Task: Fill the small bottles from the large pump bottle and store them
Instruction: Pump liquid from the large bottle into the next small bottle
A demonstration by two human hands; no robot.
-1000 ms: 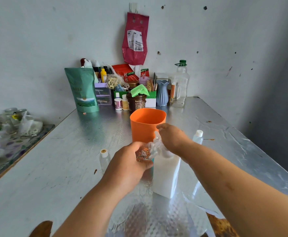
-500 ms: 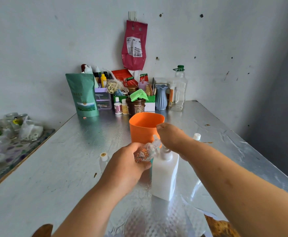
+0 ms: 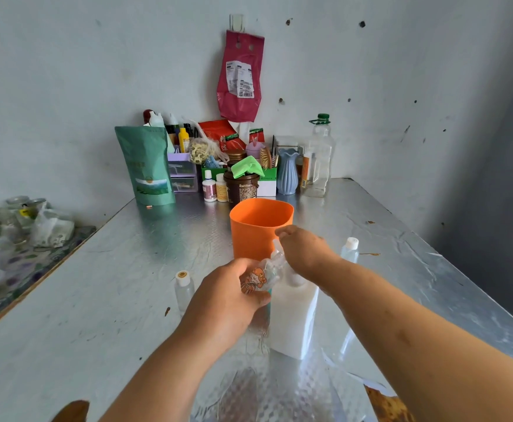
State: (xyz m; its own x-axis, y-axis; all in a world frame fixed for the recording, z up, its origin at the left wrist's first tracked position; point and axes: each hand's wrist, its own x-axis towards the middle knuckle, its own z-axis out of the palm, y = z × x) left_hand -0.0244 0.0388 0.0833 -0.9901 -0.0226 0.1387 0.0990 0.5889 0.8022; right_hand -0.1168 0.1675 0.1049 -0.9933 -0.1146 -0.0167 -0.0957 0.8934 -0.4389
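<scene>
A large white pump bottle (image 3: 293,318) stands on the foil-covered table in front of me. My right hand (image 3: 305,252) rests on top of its pump head, hiding it. My left hand (image 3: 224,300) holds a small clear bottle with an orange cartoon sticker (image 3: 256,277), tilted with its mouth toward the pump spout. A small clear bottle with an open neck (image 3: 183,289) stands to the left. Another small bottle with a white cap (image 3: 349,251) stands to the right, behind my right arm. An orange cup (image 3: 260,228) stands just beyond my hands.
The back of the table holds a green pouch (image 3: 147,166), a blue vase (image 3: 287,172), a tall clear bottle (image 3: 319,159), a brown jar and several small containers. Jars and bags lie on a side surface (image 3: 20,226) at left. A wall edges the table's right.
The view has shifted slightly; my hands keep their hold on the small bottle and the pump head, with little visible movement.
</scene>
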